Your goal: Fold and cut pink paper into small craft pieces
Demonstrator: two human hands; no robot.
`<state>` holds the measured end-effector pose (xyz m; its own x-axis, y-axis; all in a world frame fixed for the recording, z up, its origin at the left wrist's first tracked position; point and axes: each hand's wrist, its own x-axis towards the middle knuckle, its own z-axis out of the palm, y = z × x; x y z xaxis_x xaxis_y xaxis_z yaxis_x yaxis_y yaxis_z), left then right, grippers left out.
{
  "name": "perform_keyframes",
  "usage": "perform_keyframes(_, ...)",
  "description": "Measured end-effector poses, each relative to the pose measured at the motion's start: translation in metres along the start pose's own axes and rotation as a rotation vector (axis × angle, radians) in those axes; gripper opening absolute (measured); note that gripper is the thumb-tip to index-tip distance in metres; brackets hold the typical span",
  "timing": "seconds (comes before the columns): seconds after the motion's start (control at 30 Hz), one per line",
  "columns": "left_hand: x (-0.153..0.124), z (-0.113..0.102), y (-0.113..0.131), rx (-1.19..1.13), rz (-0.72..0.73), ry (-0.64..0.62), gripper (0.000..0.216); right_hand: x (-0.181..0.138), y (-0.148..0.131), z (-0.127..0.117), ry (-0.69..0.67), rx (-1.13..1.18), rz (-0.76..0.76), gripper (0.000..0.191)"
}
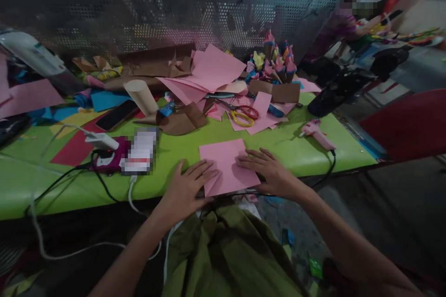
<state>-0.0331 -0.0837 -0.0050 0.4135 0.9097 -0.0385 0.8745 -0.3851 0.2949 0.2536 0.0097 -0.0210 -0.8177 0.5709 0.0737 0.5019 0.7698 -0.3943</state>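
Note:
A pink sheet of paper point(228, 167) lies at the front edge of the green table, with a crease running across its lower left part. My left hand point(190, 183) rests with its fingers stretched over the sheet's left side. On the right side, my right hand point(266, 171) lies flat, fingertips touching the paper. Neither hand grips anything. Behind the sheet are scissors point(245, 113) with red and yellow handles, on top of more pink paper point(218, 67).
A pink glue gun point(318, 134) lies to the right, its cord over the edge. Left are a phone point(141, 151), a purple power socket point(109, 155) and cables. A cardboard tube point(141, 96) and paper cones point(278, 62) stand behind. Another person point(339, 28) sits at the far right.

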Motion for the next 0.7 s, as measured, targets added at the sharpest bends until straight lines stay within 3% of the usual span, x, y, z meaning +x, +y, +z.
perform_keyframes(0.13,0.005,0.005,0.004,-0.153,-0.109,0.146,0.029,0.016,0.005,0.001,0.143,0.161,-0.005,0.027)
perform_keyframes(0.2,0.010,0.007,0.005,-0.233,-0.201,0.271,0.025,0.025,0.004,-0.001,0.215,0.229,0.035,0.021)
perform_keyframes(0.4,0.031,0.010,0.005,-0.241,-0.453,0.469,0.015,0.047,-0.002,0.002,0.327,0.136,0.281,0.036)
perform_keyframes(0.57,0.045,0.009,0.006,-0.098,-0.456,0.543,0.011,0.051,-0.004,0.009,0.426,-0.041,0.247,0.023)
perform_keyframes(0.7,0.050,0.009,0.005,-0.019,-0.437,0.527,0.021,0.050,-0.006,0.010,0.414,-0.106,0.177,0.032)
